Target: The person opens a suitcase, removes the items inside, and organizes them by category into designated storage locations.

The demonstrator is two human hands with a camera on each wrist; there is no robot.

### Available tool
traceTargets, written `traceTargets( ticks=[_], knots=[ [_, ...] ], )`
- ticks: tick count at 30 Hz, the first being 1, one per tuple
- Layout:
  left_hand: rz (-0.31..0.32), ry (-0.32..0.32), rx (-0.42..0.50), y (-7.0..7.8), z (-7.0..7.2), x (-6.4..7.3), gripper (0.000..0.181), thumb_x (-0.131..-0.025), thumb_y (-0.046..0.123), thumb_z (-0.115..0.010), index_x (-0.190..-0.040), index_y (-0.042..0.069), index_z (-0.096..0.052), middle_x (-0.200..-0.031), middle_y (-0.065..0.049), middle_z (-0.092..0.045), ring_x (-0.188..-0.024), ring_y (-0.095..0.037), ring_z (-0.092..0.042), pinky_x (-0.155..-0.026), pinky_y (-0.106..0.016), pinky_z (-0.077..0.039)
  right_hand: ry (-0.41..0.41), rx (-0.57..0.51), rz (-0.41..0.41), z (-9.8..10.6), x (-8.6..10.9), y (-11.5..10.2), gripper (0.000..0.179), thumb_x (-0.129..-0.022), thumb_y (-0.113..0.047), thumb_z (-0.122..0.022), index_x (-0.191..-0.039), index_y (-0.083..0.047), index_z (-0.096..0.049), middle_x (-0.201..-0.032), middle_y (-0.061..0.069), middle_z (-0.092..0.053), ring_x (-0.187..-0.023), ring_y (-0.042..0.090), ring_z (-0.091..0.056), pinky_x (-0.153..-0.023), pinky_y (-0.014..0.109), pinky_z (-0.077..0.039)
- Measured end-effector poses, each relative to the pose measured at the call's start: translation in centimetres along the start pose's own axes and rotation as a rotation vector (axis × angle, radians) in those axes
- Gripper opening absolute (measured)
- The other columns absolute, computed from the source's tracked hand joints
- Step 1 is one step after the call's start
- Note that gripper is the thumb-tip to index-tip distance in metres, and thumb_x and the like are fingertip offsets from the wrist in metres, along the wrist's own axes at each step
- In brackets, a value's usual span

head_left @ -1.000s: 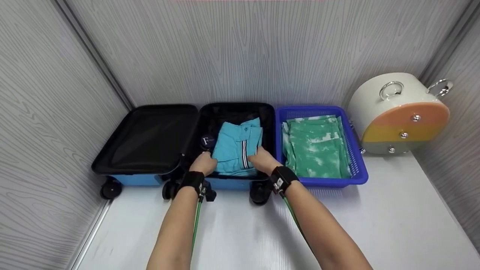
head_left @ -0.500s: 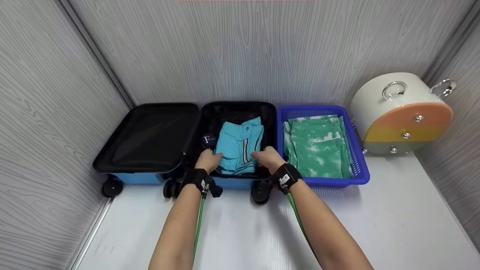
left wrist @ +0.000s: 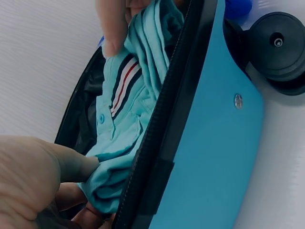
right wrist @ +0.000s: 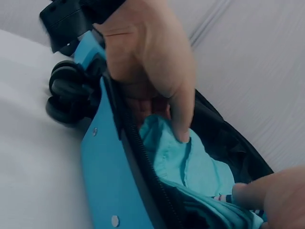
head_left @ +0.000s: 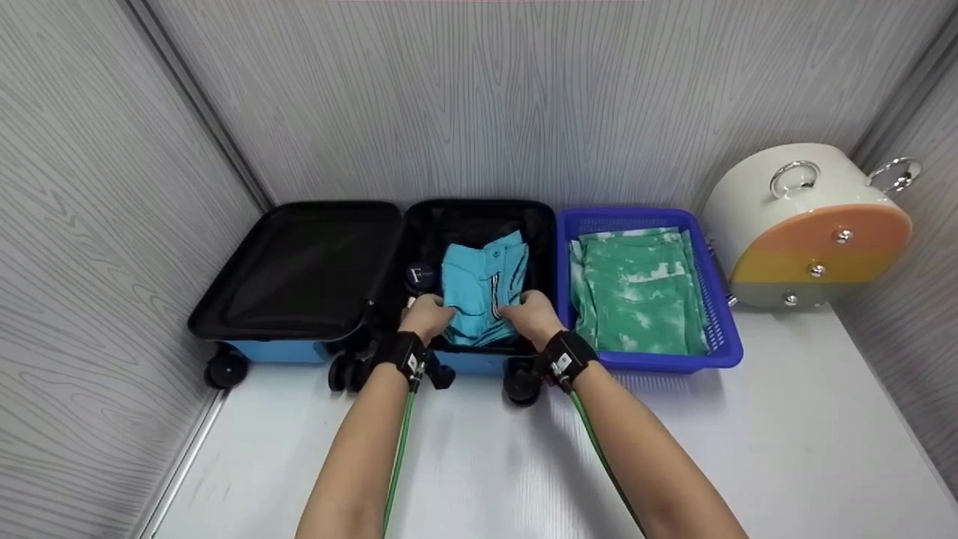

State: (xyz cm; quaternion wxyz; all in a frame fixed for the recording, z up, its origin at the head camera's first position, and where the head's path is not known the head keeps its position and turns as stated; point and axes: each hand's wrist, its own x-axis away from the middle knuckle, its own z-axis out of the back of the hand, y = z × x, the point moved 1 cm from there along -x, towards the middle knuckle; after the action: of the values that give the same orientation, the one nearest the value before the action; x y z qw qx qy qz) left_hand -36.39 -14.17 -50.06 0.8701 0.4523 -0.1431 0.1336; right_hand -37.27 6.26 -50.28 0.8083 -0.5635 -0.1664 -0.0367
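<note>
A folded turquoise garment (head_left: 473, 281) lies in the right half of an open blue suitcase (head_left: 479, 364). It has a button and a navy, white and red striped band. My left hand (head_left: 428, 318) pinches its near left side; in the left wrist view the thumb (left wrist: 86, 166) lies on top with fingers tucked beneath. At the opposite side my right hand (head_left: 536, 318) pinches the cloth beside the striped band, its thumb (right wrist: 248, 193) over the fabric. The cloth bunches in folds between both hands. The right hand's other fingers are mostly hidden.
The suitcase's black-lined other half (head_left: 303, 269) lies to the left. A dark round item lettered F (head_left: 420, 277) sits beside the garment. On the right, a blue basket (head_left: 722, 352) holds green tie-dyed cloth (head_left: 636, 288). Beyond it stands a white, orange and yellow rounded case (head_left: 816, 251).
The garment's left edge has shifted right with my left hand, and the cloth is narrower and more bunched. The striped band looks thinner. My right hand stays near the garment's right side.
</note>
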Motion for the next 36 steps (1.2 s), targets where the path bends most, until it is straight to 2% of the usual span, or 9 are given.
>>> traceTargets(
  ticks=[2,5,11,20,22,24,28,31,36],
  knots=[
    [-0.006,-0.007,0.025,0.2,0.0,0.2,0.055,-0.107,0.02,-0.053,-0.156,0.0,-0.038,-0.151,-0.016,-0.045,-0.101,-0.027,-0.054,-0.083,-0.037,-0.044,0.015,0.018,0.017,-0.2,0.1,0.0,0.062,-0.103,-0.017,-0.062,-0.155,0.003,-0.035,-0.127,0.018,-0.053,-0.068,0.016,-0.043,-0.071,0.033,-0.041],
    [-0.016,0.013,0.043,0.3,0.0,0.4,0.054,-0.105,0.013,-0.053,-0.155,-0.002,-0.038,-0.153,-0.018,-0.044,-0.094,-0.027,-0.056,-0.079,-0.036,-0.045,0.061,0.065,0.055,-0.4,0.3,0.0,0.058,-0.104,-0.013,-0.057,-0.157,0.001,-0.036,-0.144,0.02,-0.051,-0.067,0.016,-0.043,-0.07,0.033,-0.042],
    [-0.037,0.098,0.088,0.0,0.1,0.2,0.051,-0.102,0.005,-0.05,-0.152,0.0,-0.045,-0.142,-0.013,-0.052,-0.061,-0.016,-0.043,-0.061,-0.03,-0.041,0.158,0.069,0.126,-0.7,0.4,0.1,0.037,-0.103,-0.009,-0.055,-0.139,-0.003,-0.056,-0.133,0.014,-0.058,-0.08,0.023,-0.053,-0.071,0.034,-0.044],
    [-0.131,0.162,0.262,0.7,0.7,0.4,0.048,-0.103,0.005,-0.051,-0.151,0.003,-0.048,-0.145,-0.015,-0.052,-0.058,-0.014,-0.039,-0.057,-0.029,-0.037,0.246,0.012,0.252,-0.2,0.2,-0.5,0.025,-0.103,-0.008,-0.057,-0.127,-0.006,-0.063,-0.112,0.009,-0.065,-0.087,0.024,-0.056,-0.074,0.034,-0.045],
    [-0.157,0.181,0.275,1.2,0.8,0.6,0.047,-0.103,0.006,-0.052,-0.149,0.003,-0.05,-0.144,-0.015,-0.053,-0.064,-0.015,-0.047,-0.06,-0.029,-0.04,0.267,0.014,0.28,0.2,0.2,-0.7,0.024,-0.103,-0.008,-0.057,-0.126,-0.006,-0.063,-0.111,0.008,-0.066,-0.089,0.024,-0.057,-0.076,0.034,-0.045],
    [-0.188,0.197,0.29,1.8,0.7,0.8,0.045,-0.103,0.006,-0.053,-0.148,0.003,-0.051,-0.143,-0.015,-0.055,-0.081,-0.017,-0.058,-0.068,-0.03,-0.047,0.286,0.022,0.299,0.8,0.2,-1.0,0.024,-0.103,-0.009,-0.058,-0.125,-0.007,-0.064,-0.111,0.007,-0.067,-0.092,0.023,-0.058,-0.079,0.034,-0.045],
    [-0.245,0.228,0.32,3.0,0.2,1.1,0.039,-0.103,0.009,-0.057,-0.142,0.003,-0.057,-0.134,-0.013,-0.061,-0.111,-0.02,-0.06,-0.084,-0.032,-0.05,0.308,0.017,0.335,1.9,0.4,-1.3,0.026,-0.104,-0.009,-0.057,-0.129,-0.005,-0.062,-0.119,0.009,-0.067,-0.101,0.024,-0.06,-0.085,0.036,-0.046],
    [-0.27,0.232,0.351,3.9,-0.3,1.4,0.035,-0.103,0.01,-0.057,-0.138,0.004,-0.06,-0.129,-0.011,-0.064,-0.099,-0.018,-0.06,-0.079,-0.03,-0.048,0.314,0.012,0.359,2.9,0.6,-1.5,0.029,-0.104,-0.009,-0.055,-0.132,-0.002,-0.06,-0.127,0.012,-0.064,-0.112,0.025,-0.059,-0.092,0.039,-0.047],
    [-0.31,0.198,0.417,5.2,-1.2,1.7,0.035,-0.104,0.008,-0.056,-0.138,0.003,-0.059,-0.129,-0.01,-0.064,-0.105,-0.018,-0.061,-0.085,-0.031,-0.05,0.327,-0.004,0.366,4.9,1.0,-1.3,0.031,-0.105,-0.009,-0.054,-0.135,-0.002,-0.058,-0.138,0.014,-0.06,-0.13,0.026,-0.053,-0.101,0.041,-0.045]
  ],
)
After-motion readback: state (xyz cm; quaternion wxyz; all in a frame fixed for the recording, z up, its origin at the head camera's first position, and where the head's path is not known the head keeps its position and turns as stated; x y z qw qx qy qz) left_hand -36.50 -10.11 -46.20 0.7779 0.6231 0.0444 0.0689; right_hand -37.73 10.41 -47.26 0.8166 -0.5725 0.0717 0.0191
